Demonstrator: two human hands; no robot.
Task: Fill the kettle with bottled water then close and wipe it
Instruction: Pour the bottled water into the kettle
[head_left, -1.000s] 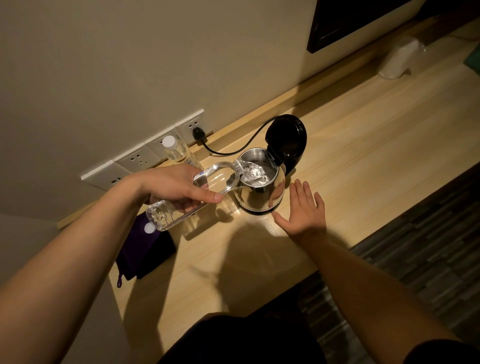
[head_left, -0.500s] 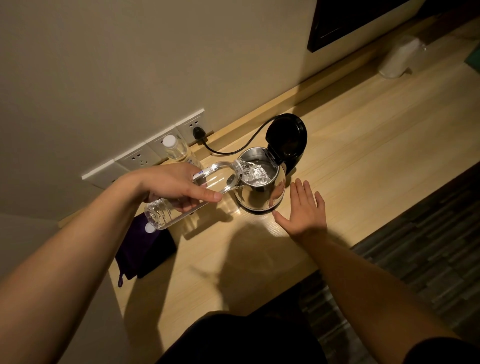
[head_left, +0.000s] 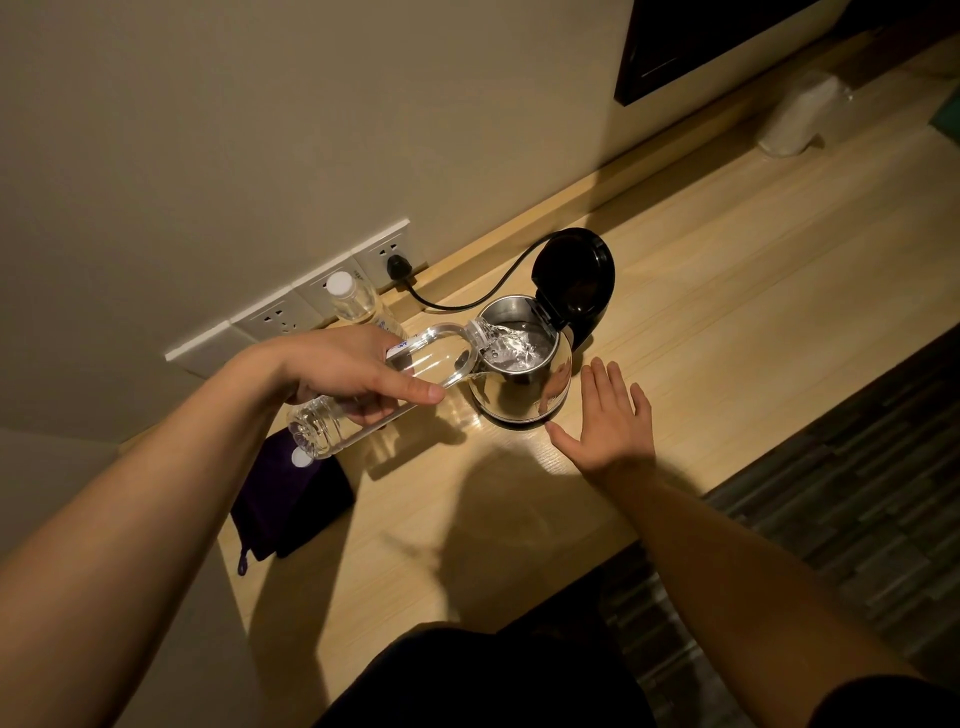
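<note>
Filling is underway — the left hand (head_left: 358, 376) grips the tipped bottle (head_left: 395, 384), pouring into the open kettle (head_left: 519, 384), the right hand (head_left: 608, 421) flat and empty beside it — next, judging by the task, comes shutting the lid (head_left: 574, 275).

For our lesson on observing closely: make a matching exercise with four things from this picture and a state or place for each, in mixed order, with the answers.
Things:
1. kettle lid
2. bottle in the left hand
3. right hand
4. plug

States:
A. flat on the desk
B. tipped, pouring water
C. in the wall socket
D. standing open

Pairs: 1-D, 2-B, 3-A, 4-C
</note>
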